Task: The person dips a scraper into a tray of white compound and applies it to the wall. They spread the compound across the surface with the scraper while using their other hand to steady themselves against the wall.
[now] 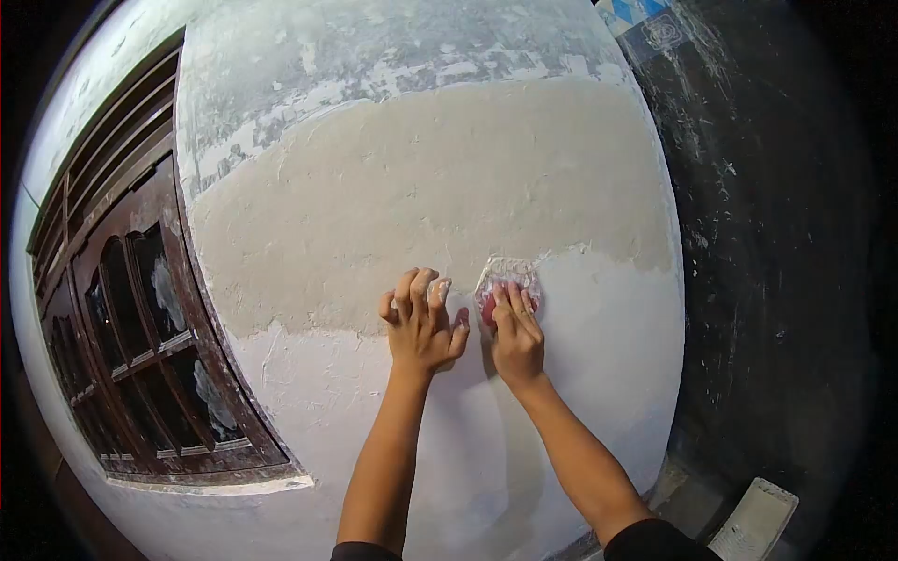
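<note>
My right hand (pixel 516 332) presses a red putty spreader (pixel 488 301), smeared with white putty, against the wall (pixel 599 355). Its fingers lie over the spreader's back, along the border between beige and white areas. Just left of it, my left hand (pixel 426 323) is held up before the wall with fingers bent and apart, white putty on one fingertip, nothing in it. Above both hands spreads a beige putty patch (pixel 421 178) with a ragged lower edge.
A dark brown wooden window (pixel 140 327) with panes and a slatted top is on the left. The wall ends at a dark floor (pixel 776 280) on the right. Low at the right lies a pale oblong tray (pixel 758 524). Patchy grey-white wall shows at the top.
</note>
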The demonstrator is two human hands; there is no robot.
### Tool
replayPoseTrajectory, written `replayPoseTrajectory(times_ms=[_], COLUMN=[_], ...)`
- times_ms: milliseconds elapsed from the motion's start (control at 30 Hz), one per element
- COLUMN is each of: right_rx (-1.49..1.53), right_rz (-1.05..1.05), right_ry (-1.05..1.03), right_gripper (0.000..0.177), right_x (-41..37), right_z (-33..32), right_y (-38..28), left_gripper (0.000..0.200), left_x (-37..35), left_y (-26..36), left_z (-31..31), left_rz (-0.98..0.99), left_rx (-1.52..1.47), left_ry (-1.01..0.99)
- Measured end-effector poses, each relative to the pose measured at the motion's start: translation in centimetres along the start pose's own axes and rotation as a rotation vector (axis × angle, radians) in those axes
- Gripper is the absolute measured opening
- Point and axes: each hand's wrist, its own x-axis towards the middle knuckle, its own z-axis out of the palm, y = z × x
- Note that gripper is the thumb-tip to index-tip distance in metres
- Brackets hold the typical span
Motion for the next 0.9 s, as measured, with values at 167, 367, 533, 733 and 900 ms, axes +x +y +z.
replayPoseTrajectory(times_ms=[167,367,533,733,900], right_rx=[-0.001,0.261,0.638,0.611,0.580], right_rz=[0.036,0.395,0.421,0.424,0.280], right_ry=[0.164,0.171,-0.243,-0.441,-0.422], right_gripper=[0.020,0.037,0.047,0.050,0.051], right_x=[0.9,7.0,11.2,15.0,14.1], right_z=[-3.6,-5.5,-5.1,-3.9,-3.3], right_y=[0.4,0.4,5.5,7.4,6.6], left_gripper=[0.057,0.057,0.057,0.057,0.053], left_x=[-0.1,0.0,0.0,-0.1,0.0], left_y=[0.0,0.1,0.0,0.0,0.0], left_z=[0.2,0.0,0.1,0.2,0.1], left_rz=[0.007,0.008,0.012,0.006,0.016], left_rx=[-0.019,0.012,0.003,0.007,0.015], left_ry=[-0.029,-0.071,-0.089,-0.099,-0.067])
